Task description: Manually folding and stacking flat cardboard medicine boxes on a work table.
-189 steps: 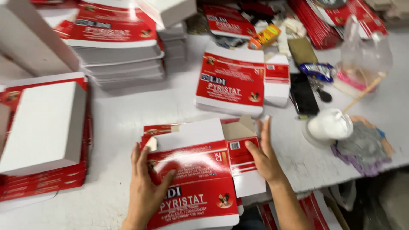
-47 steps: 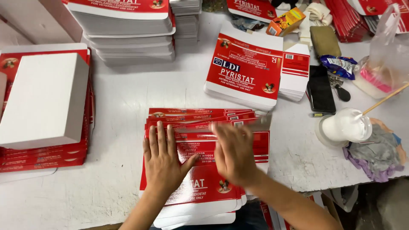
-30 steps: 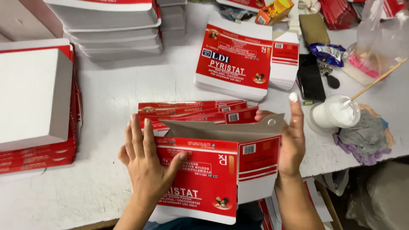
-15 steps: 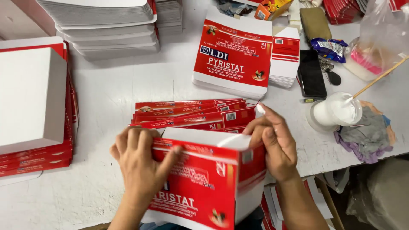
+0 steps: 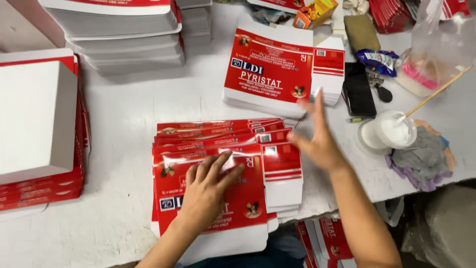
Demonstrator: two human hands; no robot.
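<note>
A fanned pile of flat red-and-white carton blanks (image 5: pixel 218 144) lies on the white table in front of me. My left hand (image 5: pixel 206 191) rests flat on the top blank (image 5: pixel 248 198), fingers spread, pressing it down. Blurred and with its fingers apart, my right hand (image 5: pixel 320 141) hovers just right of the pile's upper edge, holding nothing. It is level with the pile's top right corner, between the pile and the glue cup.
A second stack of blanks (image 5: pixel 275 69) sits behind the pile. Tall stacks (image 5: pixel 114 34) stand at the back left and a white-faced stack (image 5: pixel 34 119) at the left. To the right are a black phone (image 5: pixel 359 89), a white glue cup with stick (image 5: pixel 391 129) and a rag (image 5: pixel 421 159).
Half a second ago both hands held a folded blank above the pile. It now lies flat on top under my left hand, and my right hand has let go and swung right.
</note>
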